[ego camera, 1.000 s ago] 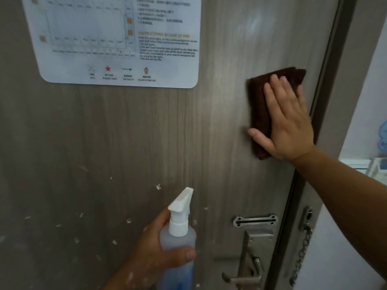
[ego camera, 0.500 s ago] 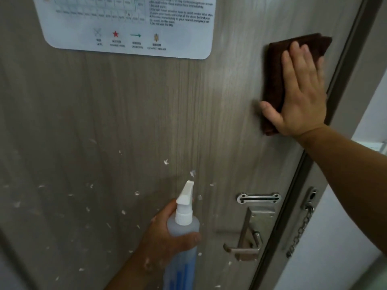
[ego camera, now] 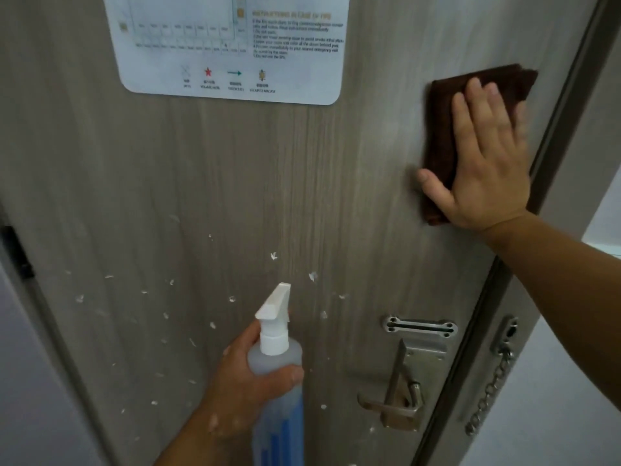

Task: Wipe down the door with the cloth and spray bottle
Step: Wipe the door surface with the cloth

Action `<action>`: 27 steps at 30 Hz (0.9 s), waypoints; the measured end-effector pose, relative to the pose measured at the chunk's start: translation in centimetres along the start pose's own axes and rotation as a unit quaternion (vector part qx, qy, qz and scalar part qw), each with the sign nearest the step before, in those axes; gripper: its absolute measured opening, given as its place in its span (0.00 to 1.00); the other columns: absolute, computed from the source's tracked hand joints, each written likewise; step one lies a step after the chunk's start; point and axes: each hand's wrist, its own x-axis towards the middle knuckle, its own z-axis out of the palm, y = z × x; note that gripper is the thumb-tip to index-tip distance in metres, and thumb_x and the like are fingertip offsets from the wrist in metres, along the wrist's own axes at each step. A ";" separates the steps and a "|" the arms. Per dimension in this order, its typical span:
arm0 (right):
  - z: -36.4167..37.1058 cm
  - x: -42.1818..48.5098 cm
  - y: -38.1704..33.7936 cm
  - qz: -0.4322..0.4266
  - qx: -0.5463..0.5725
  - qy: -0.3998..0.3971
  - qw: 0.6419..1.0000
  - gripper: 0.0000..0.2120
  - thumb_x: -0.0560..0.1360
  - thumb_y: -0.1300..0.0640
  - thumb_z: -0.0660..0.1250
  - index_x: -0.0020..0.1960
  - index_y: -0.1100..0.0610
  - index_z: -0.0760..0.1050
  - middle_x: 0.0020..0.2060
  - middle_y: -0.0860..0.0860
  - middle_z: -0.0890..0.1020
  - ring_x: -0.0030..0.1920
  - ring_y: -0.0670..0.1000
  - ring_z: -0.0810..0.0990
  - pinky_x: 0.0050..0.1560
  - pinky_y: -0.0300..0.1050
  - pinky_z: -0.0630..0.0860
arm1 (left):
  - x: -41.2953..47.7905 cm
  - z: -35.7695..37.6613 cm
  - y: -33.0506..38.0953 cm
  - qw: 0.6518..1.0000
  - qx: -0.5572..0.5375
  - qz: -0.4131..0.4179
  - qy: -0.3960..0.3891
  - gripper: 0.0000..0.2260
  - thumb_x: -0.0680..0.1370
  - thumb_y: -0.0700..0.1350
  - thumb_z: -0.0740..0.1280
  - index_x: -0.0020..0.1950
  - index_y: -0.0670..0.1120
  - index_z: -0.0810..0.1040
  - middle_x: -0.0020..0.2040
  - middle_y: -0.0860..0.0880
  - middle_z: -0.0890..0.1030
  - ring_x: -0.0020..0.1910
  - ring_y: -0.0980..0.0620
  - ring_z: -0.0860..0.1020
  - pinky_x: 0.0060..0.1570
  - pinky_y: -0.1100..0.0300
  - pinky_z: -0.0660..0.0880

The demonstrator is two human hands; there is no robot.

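Observation:
A grey wood-grain door fills the view. My right hand lies flat with straight fingers on a folded dark brown cloth, pressing it against the door near its right edge. Low in the middle, my left hand grips a clear spray bottle with a white trigger head and blue label, its nozzle pointing up towards the door. Several small white flecks dot the door's lower half around the bottle.
A white evacuation notice is stuck high on the door. A metal lever handle and latch plate sit at the lower right. A security chain hangs on the door frame at right.
My right hand with the cloth slid up along the door's right edge, then came back down a little. The left hand holds the bottle in much the same place. The camera view shifted.

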 end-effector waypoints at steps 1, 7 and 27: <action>0.0 0.0 0.0 -0.002 0.002 0.000 1.000 0.43 0.82 0.33 0.57 0.84 0.62 0.53 0.83 0.62 0.55 0.83 0.62 0.52 0.82 0.67 0.48 | 0.1 -0.4 0.3 1.000 -0.013 0.002 0.008 0.32 0.47 0.54 0.84 0.50 0.52 0.84 0.41 0.45 0.84 0.40 0.47 0.81 0.42 0.51 0.78; 0.1 -0.2 0.1 -0.003 0.011 0.012 1.000 0.43 0.82 0.33 0.58 0.84 0.62 0.53 0.83 0.63 0.55 0.83 0.63 0.52 0.81 0.69 0.49 | -0.4 -1.7 0.6 0.999 -0.004 -0.002 0.053 0.35 0.47 0.61 0.83 0.52 0.55 0.83 0.42 0.46 0.83 0.42 0.46 0.80 0.42 0.49 0.77; 5.8 -6.8 -14.6 0.145 0.001 0.019 0.989 0.42 0.83 0.35 0.59 0.83 0.65 0.56 0.81 0.64 0.57 0.83 0.64 0.53 0.81 0.69 0.48 | 1.5 -6.1 -1.4 0.997 -0.062 -0.046 -0.026 0.44 0.42 0.53 0.86 0.56 0.44 0.81 0.38 0.38 0.82 0.35 0.38 0.78 0.38 0.47 0.73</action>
